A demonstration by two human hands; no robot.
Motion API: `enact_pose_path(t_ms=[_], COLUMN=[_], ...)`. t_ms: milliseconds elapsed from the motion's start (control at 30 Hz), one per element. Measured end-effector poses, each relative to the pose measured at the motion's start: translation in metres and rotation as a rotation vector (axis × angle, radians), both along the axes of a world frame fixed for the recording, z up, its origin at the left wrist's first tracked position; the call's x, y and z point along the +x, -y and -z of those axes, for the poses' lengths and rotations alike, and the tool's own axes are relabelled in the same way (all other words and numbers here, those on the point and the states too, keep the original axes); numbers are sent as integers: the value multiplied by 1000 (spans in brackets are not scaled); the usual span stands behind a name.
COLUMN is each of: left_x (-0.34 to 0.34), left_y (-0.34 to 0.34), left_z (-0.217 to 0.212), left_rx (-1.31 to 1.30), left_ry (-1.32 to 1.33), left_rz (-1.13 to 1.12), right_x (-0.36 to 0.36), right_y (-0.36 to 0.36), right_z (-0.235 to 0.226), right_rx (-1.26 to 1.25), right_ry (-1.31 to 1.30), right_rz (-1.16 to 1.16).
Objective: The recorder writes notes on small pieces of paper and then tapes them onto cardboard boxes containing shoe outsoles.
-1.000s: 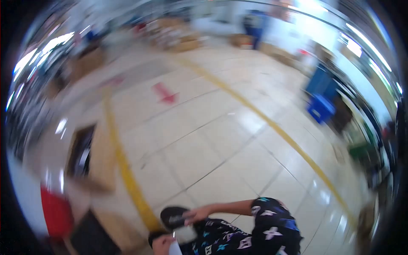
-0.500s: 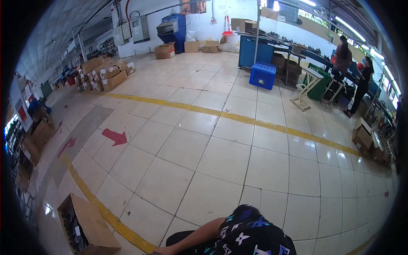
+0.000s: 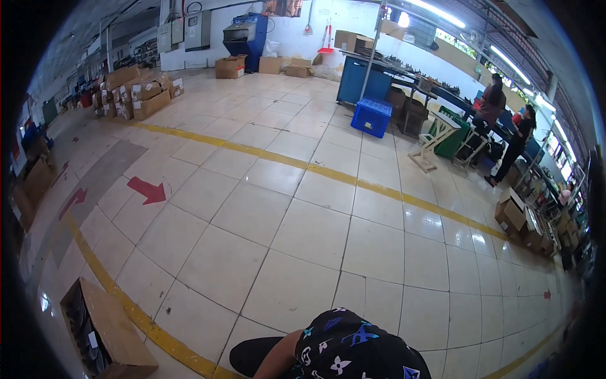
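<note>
- I see only a bare forearm (image 3: 278,357) entering at the lower edge, at about 6 o'clock, beside a black patterned sleeve (image 3: 353,344) with white, blue and orange motifs.
- Neither hand shows, so I cannot tell whether the fingers are open, closed or gripping anything.
- A black rounded shape (image 3: 252,354) lies just under the forearm, touching it as far as I can see; what it is I cannot tell.
- Nearest thing on the floor: an open brown cardboard box (image 3: 107,331) with dark contents, at 8 o'clock from the forearm, sitting just beside a yellow floor line (image 3: 145,322).
- The cream tiled floor (image 3: 303,234) spreads out toward 12 o'clock, crossed by a second long yellow stripe (image 3: 328,172).
- A red painted arrow (image 3: 148,189) lies at 10 o'clock, well apart from the forearm.
- A blue plastic crate (image 3: 371,116) stands at 12 o'clock, close against a blue workbench (image 3: 363,82).
- Stacked brown cartons (image 3: 136,95) sit at 11 o'clock near the far wall.
- Two people (image 3: 505,132) stand at 2 o'clock beside a green crate (image 3: 456,136) and a pale wooden stool (image 3: 432,142).
- More brown boxes (image 3: 521,221) line the right edge at 3 o'clock.
</note>
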State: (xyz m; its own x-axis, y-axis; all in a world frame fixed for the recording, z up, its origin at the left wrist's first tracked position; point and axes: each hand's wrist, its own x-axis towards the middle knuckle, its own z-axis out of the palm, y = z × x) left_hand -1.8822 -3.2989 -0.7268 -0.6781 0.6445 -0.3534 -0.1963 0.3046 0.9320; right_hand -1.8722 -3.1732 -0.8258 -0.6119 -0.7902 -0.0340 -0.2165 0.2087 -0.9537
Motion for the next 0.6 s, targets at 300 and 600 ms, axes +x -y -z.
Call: enact_pose_path(t_ms=[300, 600], left_x=[-26, -10], left_y=[-90, -309], left_z=[-100, -323], left_rx=[1, 62], left_ry=[-157, -367], left_rz=[118, 400], right_x=[-8, -8], right_y=[-77, -222], right_z=[-57, -133], right_rx=[69, 129], right_ry=[-93, -104], right_rz=[-192, -142])
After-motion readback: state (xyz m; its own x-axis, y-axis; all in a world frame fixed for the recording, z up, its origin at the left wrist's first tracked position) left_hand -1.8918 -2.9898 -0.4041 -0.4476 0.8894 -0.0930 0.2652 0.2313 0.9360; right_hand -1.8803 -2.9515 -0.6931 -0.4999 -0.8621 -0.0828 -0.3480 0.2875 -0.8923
